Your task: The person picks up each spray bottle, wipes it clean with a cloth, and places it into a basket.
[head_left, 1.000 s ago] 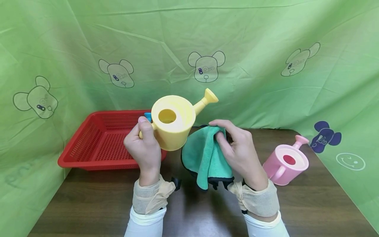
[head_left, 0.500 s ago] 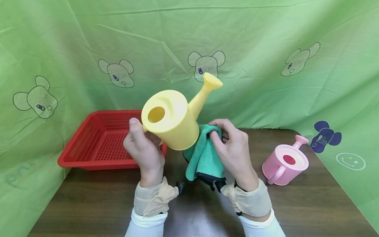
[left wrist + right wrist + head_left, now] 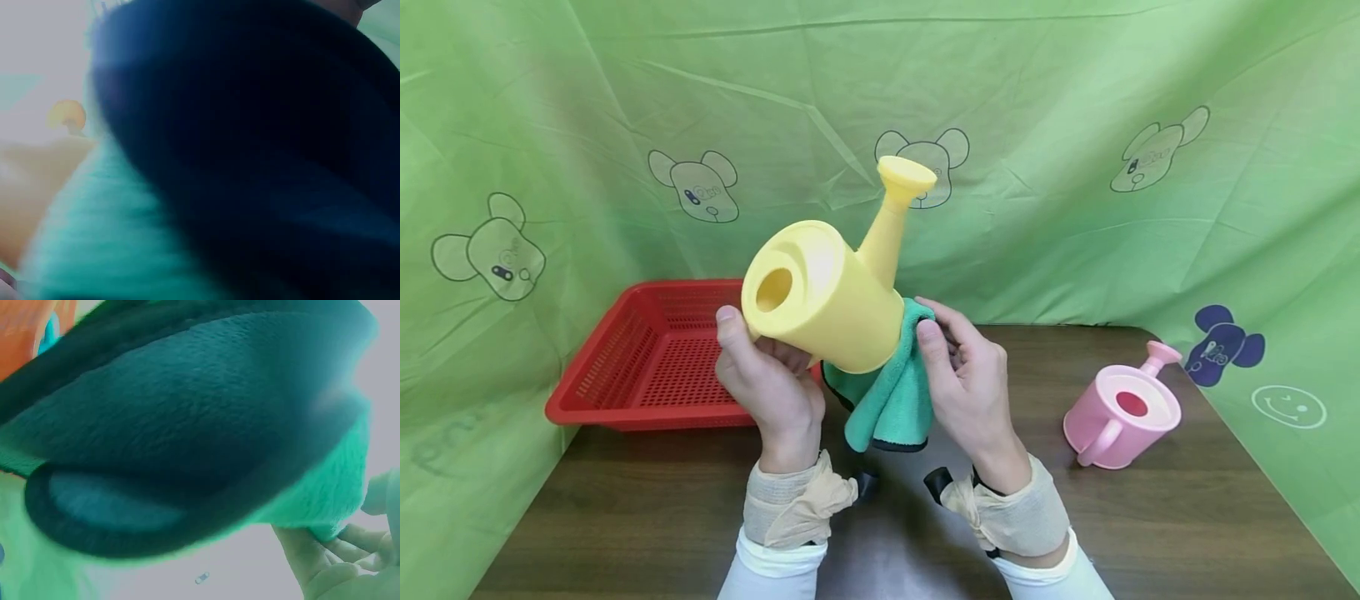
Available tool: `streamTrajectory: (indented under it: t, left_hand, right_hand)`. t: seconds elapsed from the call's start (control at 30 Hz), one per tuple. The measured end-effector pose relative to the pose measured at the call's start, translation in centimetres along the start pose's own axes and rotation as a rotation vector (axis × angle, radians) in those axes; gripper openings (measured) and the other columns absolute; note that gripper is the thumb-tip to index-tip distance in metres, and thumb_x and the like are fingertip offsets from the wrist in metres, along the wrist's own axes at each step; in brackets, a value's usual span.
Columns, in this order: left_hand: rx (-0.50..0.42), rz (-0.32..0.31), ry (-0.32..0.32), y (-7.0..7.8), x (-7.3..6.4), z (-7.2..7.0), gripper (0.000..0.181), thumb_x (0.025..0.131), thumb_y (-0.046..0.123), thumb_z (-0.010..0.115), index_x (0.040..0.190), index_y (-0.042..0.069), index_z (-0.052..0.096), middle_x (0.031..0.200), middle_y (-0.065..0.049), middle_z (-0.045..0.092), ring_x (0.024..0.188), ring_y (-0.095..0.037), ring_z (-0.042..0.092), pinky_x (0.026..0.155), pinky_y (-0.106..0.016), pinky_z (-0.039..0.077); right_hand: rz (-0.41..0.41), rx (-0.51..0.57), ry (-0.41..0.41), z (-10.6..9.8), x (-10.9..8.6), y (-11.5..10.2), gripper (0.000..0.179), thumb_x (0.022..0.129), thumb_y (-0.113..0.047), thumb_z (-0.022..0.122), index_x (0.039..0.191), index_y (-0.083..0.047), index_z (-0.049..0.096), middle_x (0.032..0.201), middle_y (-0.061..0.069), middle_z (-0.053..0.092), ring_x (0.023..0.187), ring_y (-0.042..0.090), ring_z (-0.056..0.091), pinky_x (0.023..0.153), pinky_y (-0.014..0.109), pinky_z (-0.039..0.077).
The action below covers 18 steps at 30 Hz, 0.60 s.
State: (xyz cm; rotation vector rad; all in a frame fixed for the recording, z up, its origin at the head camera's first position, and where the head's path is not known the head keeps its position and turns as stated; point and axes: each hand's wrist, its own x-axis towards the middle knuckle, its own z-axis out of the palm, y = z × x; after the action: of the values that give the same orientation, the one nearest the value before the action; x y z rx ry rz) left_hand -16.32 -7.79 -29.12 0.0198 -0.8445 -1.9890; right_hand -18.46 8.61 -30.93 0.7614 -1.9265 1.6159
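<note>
- While the left hand gripped the yellow watering can at its handle side, above the table toward the far edge, its base faced the right hand.
- The tilted can's spout pointed up.
- The right hand, nearer the base, pinched a green cloth apparently touching it.

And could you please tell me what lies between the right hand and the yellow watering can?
The green cloth, as the head view shows: the right hand holds it by the base of the yellow watering can.
</note>
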Motion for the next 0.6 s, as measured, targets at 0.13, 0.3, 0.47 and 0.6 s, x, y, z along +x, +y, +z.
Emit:
streamTrajectory:
  t: [0.13,0.3,0.47,0.6]
  left_hand:
    - [-0.029,-0.009,-0.005,0.15,0.20,-0.19,0.058,0.106,0.036,0.047,0.051,0.021,0.036,0.043,0.005,0.030,0.043,-0.011,0.018,0.040,-0.022,0.019]
    - [-0.026,-0.032,-0.016,0.25,0.17,-0.29,0.058,0.106,0.037,0.046,0.051,0.021,0.036,0.044,0.005,0.030,0.043,-0.012,0.019,0.040,-0.023,0.018]
    - [-0.011,-0.047,-0.030,0.27,0.09,-0.25,0.058,0.106,0.037,0.045,0.051,0.021,0.035,0.045,0.005,0.029,0.044,-0.013,0.017,0.042,-0.025,0.014]
    - [-0.005,-0.059,-0.054,0.37,0.07,-0.29,0.058,0.105,0.036,0.044,0.051,0.021,0.034,0.045,0.005,0.027,0.043,-0.013,0.016,0.042,-0.026,0.012]
  right_hand:
    - [0.023,0.084,-0.011,0.31,-0.21,-0.27,0.031,0.098,0.001,0.069,0.129,0.004,0.070,0.108,0.023,0.078,0.091,0.002,0.074,0.080,0.019,0.062]
    - [0.074,0.139,0.022,0.33,-0.29,-0.53,0.028,0.096,0.003,0.071,0.124,0.005,0.072,0.106,0.021,0.078,0.087,0.004,0.075,0.077,0.019,0.061]
    - [0.106,0.217,0.051,0.19,-0.16,-0.67,0.026,0.096,0.004,0.070,0.121,0.006,0.073,0.104,0.002,0.078,0.086,0.006,0.074,0.078,0.019,0.061]
    - [0.102,0.248,0.060,0.10,-0.01,-0.65,0.026,0.096,0.005,0.069,0.121,0.008,0.072,0.103,-0.010,0.078,0.087,0.006,0.074,0.079,0.018,0.060]
